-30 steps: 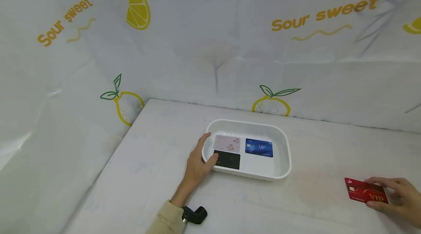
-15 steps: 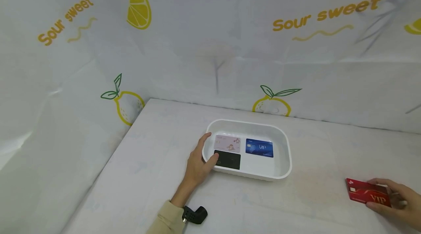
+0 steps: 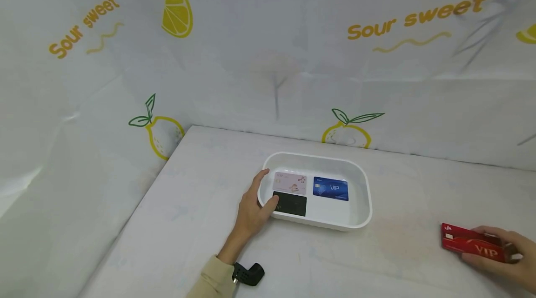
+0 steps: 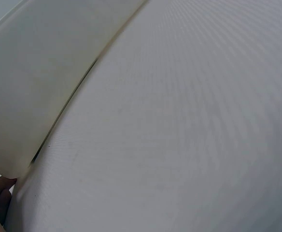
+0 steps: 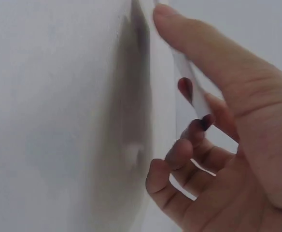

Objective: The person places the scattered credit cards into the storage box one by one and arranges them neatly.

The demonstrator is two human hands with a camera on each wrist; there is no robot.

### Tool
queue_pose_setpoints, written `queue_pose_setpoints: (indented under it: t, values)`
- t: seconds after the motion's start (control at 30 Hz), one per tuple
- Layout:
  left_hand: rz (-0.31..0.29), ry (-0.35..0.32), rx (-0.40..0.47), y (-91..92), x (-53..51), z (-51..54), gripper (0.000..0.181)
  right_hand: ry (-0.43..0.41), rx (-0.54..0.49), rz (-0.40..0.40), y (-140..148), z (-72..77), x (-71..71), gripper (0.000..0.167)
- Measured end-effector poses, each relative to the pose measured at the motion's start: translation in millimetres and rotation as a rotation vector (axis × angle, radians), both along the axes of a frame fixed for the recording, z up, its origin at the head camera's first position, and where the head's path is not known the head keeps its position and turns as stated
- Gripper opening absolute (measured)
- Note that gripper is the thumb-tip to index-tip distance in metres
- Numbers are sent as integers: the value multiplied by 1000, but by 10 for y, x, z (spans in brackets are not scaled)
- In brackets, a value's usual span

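Observation:
In the head view my left hand [image 3: 249, 214] grips the left end of a white plastic tray [image 3: 362, 182], its thumb over the near rim. Inside the tray lie a pink card [image 3: 290, 182], a black card [image 3: 291, 204] partly under the thumb, and a blue VIP card [image 3: 331, 188]. Far to the right, my right hand [image 3: 524, 265] pinches a red VIP card [image 3: 469, 242], thumb along its near edge. The right wrist view shows this card [image 5: 199, 96] nearly edge-on, pale side visible. In the left wrist view only the tray's outer wall [image 4: 49, 72] and some fingertips show.
A white cloth covers the table [image 3: 398, 261]. Behind and to the left hangs a white curtain [image 3: 234, 56] printed with lemons and "Sour sweet". Below the left sleeve [image 3: 213, 279] a black wrist device [image 3: 249, 274] sticks out.
The red card has shifted slightly right and looks more tilted, with the right-hand fingers repositioned around it. The left hand, tray and its cards have stayed in place.

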State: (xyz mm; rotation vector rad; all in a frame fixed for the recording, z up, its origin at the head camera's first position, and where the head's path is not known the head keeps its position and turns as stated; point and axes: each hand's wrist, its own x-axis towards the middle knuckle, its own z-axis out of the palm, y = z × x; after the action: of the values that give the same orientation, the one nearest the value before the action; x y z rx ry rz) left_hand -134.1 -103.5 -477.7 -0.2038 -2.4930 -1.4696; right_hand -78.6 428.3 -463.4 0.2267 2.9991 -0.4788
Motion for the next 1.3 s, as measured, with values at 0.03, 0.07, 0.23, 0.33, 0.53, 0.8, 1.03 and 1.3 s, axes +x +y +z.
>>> queue_pose_setpoints:
  t: [0.03, 0.07, 0.23, 0.33, 0.53, 0.8, 1.03, 1.3]
  values:
    - [0, 0, -1, 0, 1, 1, 68, 42, -8, -20, -21, 2, 4, 84]
    - [-1, 1, 1, 1, 2, 3, 68, 72, -22, -34, -45, 9, 12, 82]
    - [-4, 5, 2, 2, 6, 6, 68, 172, -69, -1, -182, 97, 8, 74]
    - [-6, 6, 0, 2, 6, 5, 68, 176, -77, 56, -280, 186, -9, 70]
    - [-3, 10, 3, 2, 5, 3, 68, 271, -141, 162, -485, 288, -53, 63]
    - [-7, 5, 8, 7, 4, 8, 68, 316, -227, 236, -688, 336, -103, 62]
    - [-3, 4, -4, 4, 4, -7, 68, 328, -245, 260, -835, 397, -149, 60]
    - [-8, 5, 0, 1, -7, -21, 68, 375, -285, 290, -981, 458, -188, 61]
